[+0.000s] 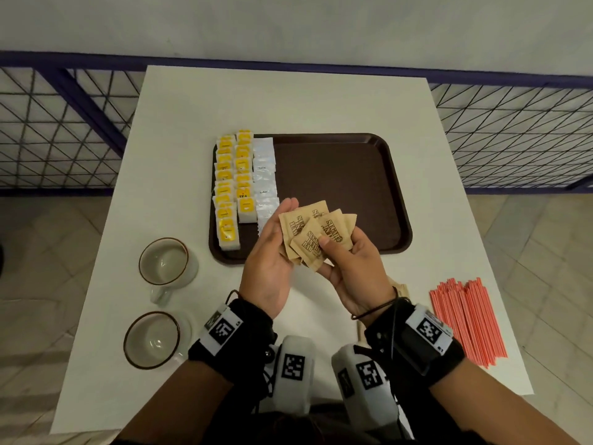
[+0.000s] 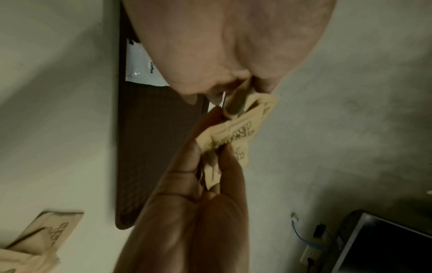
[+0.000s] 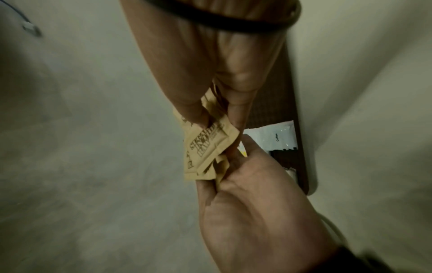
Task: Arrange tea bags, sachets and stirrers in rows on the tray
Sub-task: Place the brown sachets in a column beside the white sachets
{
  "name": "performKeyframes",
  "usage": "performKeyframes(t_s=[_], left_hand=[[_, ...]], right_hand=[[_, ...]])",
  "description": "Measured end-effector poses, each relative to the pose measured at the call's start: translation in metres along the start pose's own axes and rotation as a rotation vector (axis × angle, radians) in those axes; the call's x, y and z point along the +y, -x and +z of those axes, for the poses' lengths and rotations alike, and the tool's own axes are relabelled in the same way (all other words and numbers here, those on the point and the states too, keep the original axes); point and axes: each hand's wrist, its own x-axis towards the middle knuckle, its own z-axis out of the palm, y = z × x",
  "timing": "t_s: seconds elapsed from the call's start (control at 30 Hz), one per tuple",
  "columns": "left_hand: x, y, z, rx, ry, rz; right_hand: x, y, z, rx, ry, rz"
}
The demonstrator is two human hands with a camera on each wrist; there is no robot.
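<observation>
A fanned bunch of brown paper sugar sachets (image 1: 313, 234) sits between both hands above the near edge of the dark brown plastic tray (image 1: 353, 175). The left hand (image 1: 269, 252) cups them from the side; the right hand (image 1: 353, 268) pinches them, thumb on top (lower sachets are hidden). Thin orange stirrers (image 1: 468, 319) lie on the white surface (image 1: 288, 97).

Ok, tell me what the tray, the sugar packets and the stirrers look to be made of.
Tray: likely moulded plastic, dark brown, matte, with a fine grid texture.
Sugar packets: unbleached brown paper, matte, creased, printed.
Stirrers: thin coral sticks, probably plastic; too small to be sure.
</observation>
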Motion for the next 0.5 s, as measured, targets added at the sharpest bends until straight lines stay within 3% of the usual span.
performKeyframes(t_s=[0.27, 0.4, 0.5], left_hand=[[0.013, 0.007, -0.013, -0.116, 0.179, -0.371], [0.013, 0.006, -0.019, -0.129, 0.154, -0.48], [0.011, 0.006, -0.023, -0.143, 0.07, -0.463]], right_hand=[[-0.023, -0.015, -0.016, -0.111, 0.495, 0.023], [-0.021, -0.015, -0.015, -0.148, 0.623, 0.027], [-0.02, -0.014, -0.014, -0.183, 0.645, 0.041]])
